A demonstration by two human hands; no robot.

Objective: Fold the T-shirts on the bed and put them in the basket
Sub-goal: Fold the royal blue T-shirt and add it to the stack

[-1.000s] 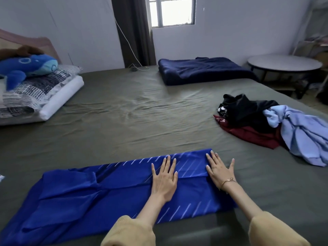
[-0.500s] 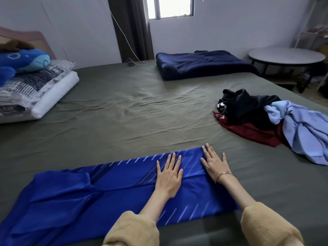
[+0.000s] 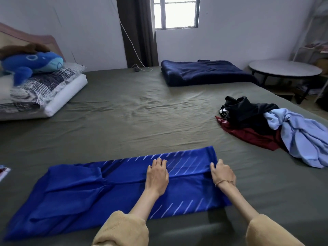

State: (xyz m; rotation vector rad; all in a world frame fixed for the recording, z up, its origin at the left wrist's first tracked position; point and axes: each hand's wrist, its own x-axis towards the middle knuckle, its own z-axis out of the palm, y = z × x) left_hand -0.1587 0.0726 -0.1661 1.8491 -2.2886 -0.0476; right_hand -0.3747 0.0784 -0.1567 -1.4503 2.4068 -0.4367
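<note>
Nearest me, the blue T-shirt (image 3: 115, 192) lies spread lengthwise along the front edge of the bed (image 3: 133, 118), folded into a long band with white diagonal stripes. My left hand (image 3: 157, 174) rests on its middle, fingers curled into the cloth at the upper fold. My right hand (image 3: 222, 173) pinches the shirt's right end, fingers bent around the edge. Further right sits a heap of unfolded shirts (image 3: 276, 126): black, dark red, light blue. Beyond, a navy blanket (image 3: 204, 71) lies near the far wall, pillows (image 3: 44, 93) to the left.
</note>
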